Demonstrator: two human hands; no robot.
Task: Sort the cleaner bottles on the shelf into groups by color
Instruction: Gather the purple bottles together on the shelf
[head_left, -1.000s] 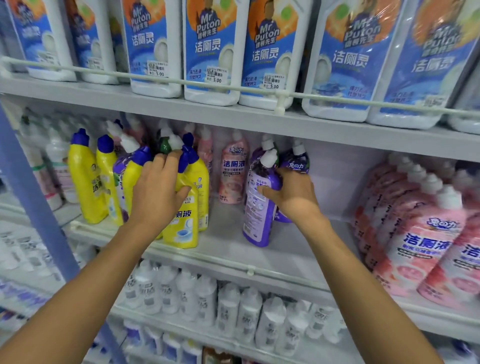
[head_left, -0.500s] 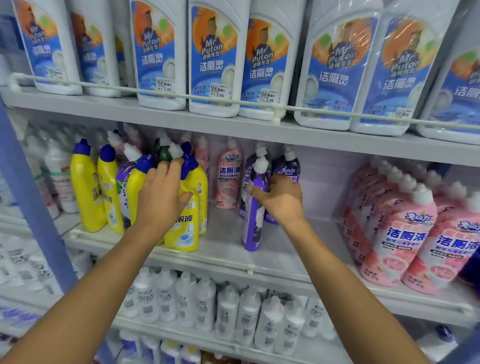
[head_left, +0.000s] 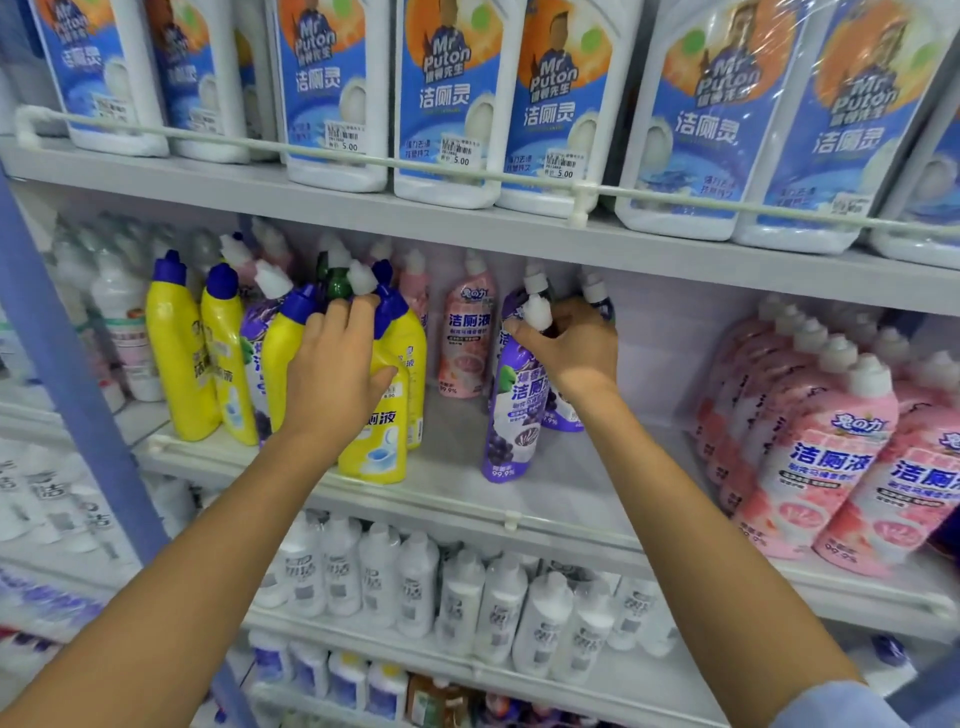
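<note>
With the left hand (head_left: 332, 374) wrapped round a yellow bottle (head_left: 376, 447) and the right hand (head_left: 566, 348) gripping a purple bottle (head_left: 511, 415) by its neck at mid-shelf (head_left: 467, 499) (both upright), I'd lift the purple straight up, clear of the pink bottle (head_left: 465, 343), before regrouping.

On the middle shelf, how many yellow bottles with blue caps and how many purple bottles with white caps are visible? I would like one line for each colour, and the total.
Yellow plastic bottles with blue caps: 5
Purple plastic bottles with white caps: 4 (3 by the right hand, 1 among the yellow ones)
Total: 9
</note>
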